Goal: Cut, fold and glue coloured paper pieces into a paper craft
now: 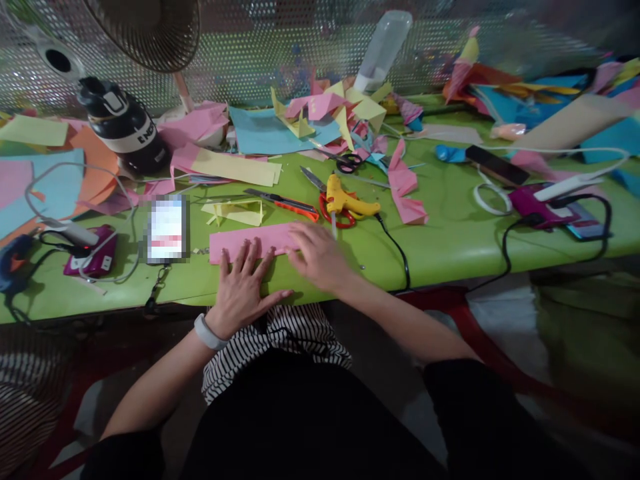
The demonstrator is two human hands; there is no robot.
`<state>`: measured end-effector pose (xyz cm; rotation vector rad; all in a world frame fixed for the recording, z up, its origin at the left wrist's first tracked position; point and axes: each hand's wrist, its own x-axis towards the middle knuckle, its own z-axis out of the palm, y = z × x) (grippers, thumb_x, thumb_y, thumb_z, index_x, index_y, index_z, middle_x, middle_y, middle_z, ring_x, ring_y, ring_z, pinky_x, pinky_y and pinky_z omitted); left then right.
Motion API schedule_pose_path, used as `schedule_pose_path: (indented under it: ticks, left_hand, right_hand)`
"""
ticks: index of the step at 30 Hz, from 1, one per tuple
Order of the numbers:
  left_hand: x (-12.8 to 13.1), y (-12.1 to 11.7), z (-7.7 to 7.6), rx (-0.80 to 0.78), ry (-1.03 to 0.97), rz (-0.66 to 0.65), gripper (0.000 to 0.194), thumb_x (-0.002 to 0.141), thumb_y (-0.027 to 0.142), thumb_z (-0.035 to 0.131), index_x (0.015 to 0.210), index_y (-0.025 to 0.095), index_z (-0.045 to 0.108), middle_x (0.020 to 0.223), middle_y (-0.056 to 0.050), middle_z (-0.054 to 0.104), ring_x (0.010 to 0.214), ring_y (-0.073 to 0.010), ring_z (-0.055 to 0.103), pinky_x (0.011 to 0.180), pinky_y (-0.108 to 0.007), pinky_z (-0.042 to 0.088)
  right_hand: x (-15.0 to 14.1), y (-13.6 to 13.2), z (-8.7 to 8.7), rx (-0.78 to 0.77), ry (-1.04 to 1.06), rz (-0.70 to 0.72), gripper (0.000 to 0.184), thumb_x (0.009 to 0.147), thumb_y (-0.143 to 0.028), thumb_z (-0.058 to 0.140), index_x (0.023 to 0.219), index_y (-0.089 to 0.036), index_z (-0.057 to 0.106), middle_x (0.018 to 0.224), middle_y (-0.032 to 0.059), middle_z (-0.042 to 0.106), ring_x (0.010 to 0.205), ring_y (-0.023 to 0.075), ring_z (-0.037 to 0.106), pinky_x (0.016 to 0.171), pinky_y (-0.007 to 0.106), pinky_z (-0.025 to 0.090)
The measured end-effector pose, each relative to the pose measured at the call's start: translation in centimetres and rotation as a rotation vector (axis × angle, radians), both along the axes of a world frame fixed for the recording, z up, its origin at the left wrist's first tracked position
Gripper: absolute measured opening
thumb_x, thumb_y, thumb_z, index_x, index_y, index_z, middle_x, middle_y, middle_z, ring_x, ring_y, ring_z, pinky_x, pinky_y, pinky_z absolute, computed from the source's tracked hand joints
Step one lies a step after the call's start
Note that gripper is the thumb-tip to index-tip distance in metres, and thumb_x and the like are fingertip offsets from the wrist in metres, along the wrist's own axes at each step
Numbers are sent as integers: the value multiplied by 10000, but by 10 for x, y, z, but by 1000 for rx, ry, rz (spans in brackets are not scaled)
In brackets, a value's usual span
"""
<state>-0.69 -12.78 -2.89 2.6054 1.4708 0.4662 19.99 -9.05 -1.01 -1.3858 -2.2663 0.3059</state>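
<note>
One long pink paper strip (225,248), near the front edge of a glossy green tabletop (440,250). Two hands on it: left hand (239,287) open, fingers spread; right hand (319,261) bent over its right end, gripping or pressing, cannot tell. Beyond: one yellow plastic glue gun (345,198), one orange-and-black utility knife (285,203), one pair of red-handled scissors (313,179), one of black. Paper scraps (320,107) heaped behind. Backdrop: grey perforated screen (245,53).

Black bottle (131,137), clear bottle (385,50): toward counter's (450,240) far edge. Lit phone (167,230), purple socket box (106,253) left of it: toward near edge.
</note>
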Motion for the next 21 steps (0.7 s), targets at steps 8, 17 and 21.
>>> schedule_pose_path:
  ticks: [8,17,21]
  left_hand:
    - [-4,-1,1,58,147,-42,835,905,565,489,1584,182,188,1641,-171,247,1520,-376,189,1216,-610,10]
    - [-4,-1,0,70,161,-31,915,906,581,467,1599,123,84,1641,-186,232,1524,-363,177,1222,-583,14]
    - [-3,-1,1,65,164,-18,929,900,613,475,1604,152,81,1643,-170,241,1521,-371,182,1214,-606,29]
  right_hand:
    - [-27,-39,-27,136,-163,169,799,982,-637,345,1434,8,480,1520,220,447,1441,306,395,1216,471,309]
    - [-24,-42,-30,206,-188,127,720,1005,-584,332,1408,-18,521,1500,185,479,1413,294,440,1223,509,271]
    - [-23,-47,-31,228,-185,82,691,1006,-565,346,1403,-30,527,1498,186,480,1410,294,442,1228,559,219]
